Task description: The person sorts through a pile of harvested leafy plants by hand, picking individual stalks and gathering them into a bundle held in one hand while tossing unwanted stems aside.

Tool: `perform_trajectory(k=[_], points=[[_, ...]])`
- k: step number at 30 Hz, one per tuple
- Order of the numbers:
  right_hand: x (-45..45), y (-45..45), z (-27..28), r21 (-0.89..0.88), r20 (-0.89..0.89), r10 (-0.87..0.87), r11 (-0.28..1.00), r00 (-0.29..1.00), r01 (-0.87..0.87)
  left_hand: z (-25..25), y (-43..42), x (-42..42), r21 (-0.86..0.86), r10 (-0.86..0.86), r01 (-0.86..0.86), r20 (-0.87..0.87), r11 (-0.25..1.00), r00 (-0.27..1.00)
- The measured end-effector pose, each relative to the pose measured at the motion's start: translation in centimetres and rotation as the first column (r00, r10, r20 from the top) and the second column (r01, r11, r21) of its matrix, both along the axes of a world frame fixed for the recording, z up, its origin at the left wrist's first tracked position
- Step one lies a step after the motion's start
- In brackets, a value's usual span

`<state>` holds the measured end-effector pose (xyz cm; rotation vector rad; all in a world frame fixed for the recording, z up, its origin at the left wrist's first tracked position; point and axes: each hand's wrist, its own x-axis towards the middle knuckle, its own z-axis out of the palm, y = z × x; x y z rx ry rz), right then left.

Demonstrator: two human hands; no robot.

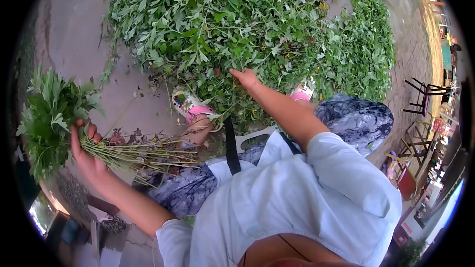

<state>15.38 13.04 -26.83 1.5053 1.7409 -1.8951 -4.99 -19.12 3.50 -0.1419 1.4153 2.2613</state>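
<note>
Your bunch of leafy green stems with pale, bare stalks (pixel 121 152) is out to your left, your left hand (pixel 89 154) curled around it just below the leaves. Your right hand (pixel 245 77) reaches to the heap of tangled green cuttings (pixel 232 24), fingers partly bent; whether they pinch anything, I can't tell. This looks like gathering; adding a stem calls for tugging it free. White, pink-strapped clogs (pixel 188 105) bound your near edge; smooth grey ground (pixel 74 29) left of the heap gives swinging room.

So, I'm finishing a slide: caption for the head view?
Left hand holds a leafy bunch; right hand is at the green pile.
</note>
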Motion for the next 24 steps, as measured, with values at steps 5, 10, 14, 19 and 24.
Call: perform_trajectory(k=[5,10,14,19,24], points=[[-1.4,0.4,8.4,-0.115,-0.508,0.247,0.93,0.826,-0.348,0.0,0.5,0.2,0.021,-0.023,0.023,-0.012,1.0,1.0],[0.4,2.0,14.0,0.66,0.108,0.952,0.146,0.285,-0.737,-0.1,0.1,0.7,-0.021,0.013,-0.014,-0.041,1.0,0.999],[4.5,-1.4,3.9,0.592,0.318,0.943,-0.112,0.103,-0.798,-0.2,0.2,0.9,-0.053,-0.027,0.026,-0.026,0.998,0.999],[7.8,-3.9,-1.5,0.554,0.351,0.936,-0.195,0.014,-0.809,-0.2,1.0,0.9,-0.045,-0.017,0.015,-0.043,0.999,0.999],[4.8,0.6,6.2,0.522,0.136,0.969,0.105,0.204,-0.846,-0.7,1.0,0.6,0.017,-0.071,0.072,-0.026,0.997,0.997]])
